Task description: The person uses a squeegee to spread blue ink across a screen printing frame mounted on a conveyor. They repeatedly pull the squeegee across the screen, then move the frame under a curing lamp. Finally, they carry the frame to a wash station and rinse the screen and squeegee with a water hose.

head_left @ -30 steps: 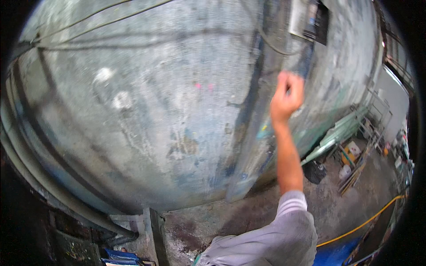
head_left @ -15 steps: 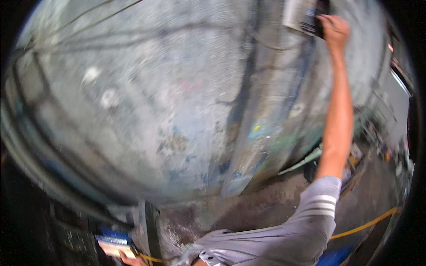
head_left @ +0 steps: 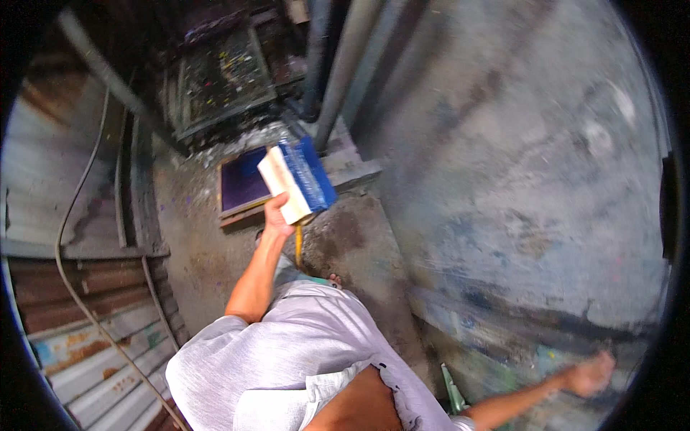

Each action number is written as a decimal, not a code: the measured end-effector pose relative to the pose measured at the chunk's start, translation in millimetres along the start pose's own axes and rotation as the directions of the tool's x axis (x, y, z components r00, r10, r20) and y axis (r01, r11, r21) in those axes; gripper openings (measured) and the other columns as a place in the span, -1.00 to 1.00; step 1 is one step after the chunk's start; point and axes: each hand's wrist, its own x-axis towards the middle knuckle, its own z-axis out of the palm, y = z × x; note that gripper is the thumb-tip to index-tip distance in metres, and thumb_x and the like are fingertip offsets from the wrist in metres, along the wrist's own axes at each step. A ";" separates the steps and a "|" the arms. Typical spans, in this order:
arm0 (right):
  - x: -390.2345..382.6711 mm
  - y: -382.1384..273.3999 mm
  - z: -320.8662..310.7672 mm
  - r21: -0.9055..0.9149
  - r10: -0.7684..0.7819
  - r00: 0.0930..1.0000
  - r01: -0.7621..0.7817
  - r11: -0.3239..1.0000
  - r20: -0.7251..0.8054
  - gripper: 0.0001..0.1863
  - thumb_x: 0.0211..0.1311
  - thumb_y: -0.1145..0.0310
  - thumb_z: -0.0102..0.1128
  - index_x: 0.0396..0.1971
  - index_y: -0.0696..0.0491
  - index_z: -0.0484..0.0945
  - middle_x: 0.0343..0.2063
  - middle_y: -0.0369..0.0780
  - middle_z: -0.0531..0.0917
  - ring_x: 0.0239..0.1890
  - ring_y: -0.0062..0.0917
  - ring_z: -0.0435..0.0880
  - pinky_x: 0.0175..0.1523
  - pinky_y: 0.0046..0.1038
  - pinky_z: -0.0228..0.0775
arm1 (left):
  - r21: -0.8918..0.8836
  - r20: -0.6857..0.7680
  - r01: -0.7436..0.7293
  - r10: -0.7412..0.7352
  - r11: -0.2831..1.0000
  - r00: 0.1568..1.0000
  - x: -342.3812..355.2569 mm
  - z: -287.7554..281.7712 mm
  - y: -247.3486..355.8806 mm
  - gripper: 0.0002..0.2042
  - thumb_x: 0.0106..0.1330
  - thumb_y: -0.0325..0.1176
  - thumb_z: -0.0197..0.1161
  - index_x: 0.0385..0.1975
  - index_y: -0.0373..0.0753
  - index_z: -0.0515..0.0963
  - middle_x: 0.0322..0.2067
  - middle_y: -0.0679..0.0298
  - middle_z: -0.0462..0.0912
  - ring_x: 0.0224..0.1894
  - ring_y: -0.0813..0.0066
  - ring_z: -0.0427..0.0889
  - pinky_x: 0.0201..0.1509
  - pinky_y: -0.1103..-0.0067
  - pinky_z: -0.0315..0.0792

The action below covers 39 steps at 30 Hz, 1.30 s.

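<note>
My left hand [head_left: 277, 214] is closed on the near edge of a flat, box-like thing [head_left: 297, 179] with one cream face and one blue face. It is held tilted above the floor, slightly blurred, and its exact kind does not show. My right hand [head_left: 589, 374] is stretched out at the lower right beside a grey, paint-stained wall [head_left: 517, 215]. Motion smears its fingers, so their pose and any contact with the wall cannot be made out.
A wood-edged frame with a dark purple panel [head_left: 243, 181] lies on the floor beyond my left hand. Farther back stands a paint-spattered framed board [head_left: 224, 75]. Upright pipes [head_left: 343, 72] rise beside the wall. A cable [head_left: 68, 215] hangs along corrugated sheeting [head_left: 93, 345] at left.
My view has swung left and down. My right hand has left the black-and-white thing at the wall and dropped low. The blue-and-cream thing stays in my left hand, now nearer the middle.
</note>
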 end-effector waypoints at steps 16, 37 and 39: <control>-203.1 -788.8 -175.8 -0.711 -0.837 -0.376 -0.703 -0.020 0.396 -0.53 0.40 0.28 0.20 0.20 0.18 0.39 -0.51 -0.36 0.50 -0.58 -0.70 0.41 -0.45 -0.63 0.33 | -0.250 -0.069 -0.031 0.014 0.968 0.998 26.4 -125.0 140.5 -0.32 0.10 -0.24 0.46 0.24 -0.28 0.40 0.14 0.13 0.60 0.21 0.11 0.54 0.42 0.15 0.30; -276.9 -861.0 -96.9 -0.228 -0.758 -0.281 -0.957 0.178 0.589 -0.59 0.47 0.30 0.11 0.23 0.14 0.50 -0.40 -0.38 0.59 -0.44 -0.72 0.47 -0.31 -0.59 0.34 | 0.553 -0.592 0.059 0.342 0.831 0.730 247.8 -314.2 234.7 -0.55 0.29 -0.39 0.40 0.09 -0.51 0.50 0.01 0.00 0.66 -0.01 0.19 0.70 0.12 0.32 0.58; -270.5 -858.6 -91.2 -0.369 -0.765 -0.458 -0.877 0.306 0.453 -0.60 0.47 0.28 0.12 0.20 0.13 0.51 -0.29 -0.26 0.68 -0.33 -0.62 0.59 -0.19 -0.54 0.45 | 0.543 -0.585 0.096 0.294 0.834 0.756 267.9 -309.6 224.3 -0.55 0.27 -0.39 0.41 0.08 -0.52 0.50 0.02 -0.01 0.65 -0.01 0.20 0.69 0.10 0.33 0.59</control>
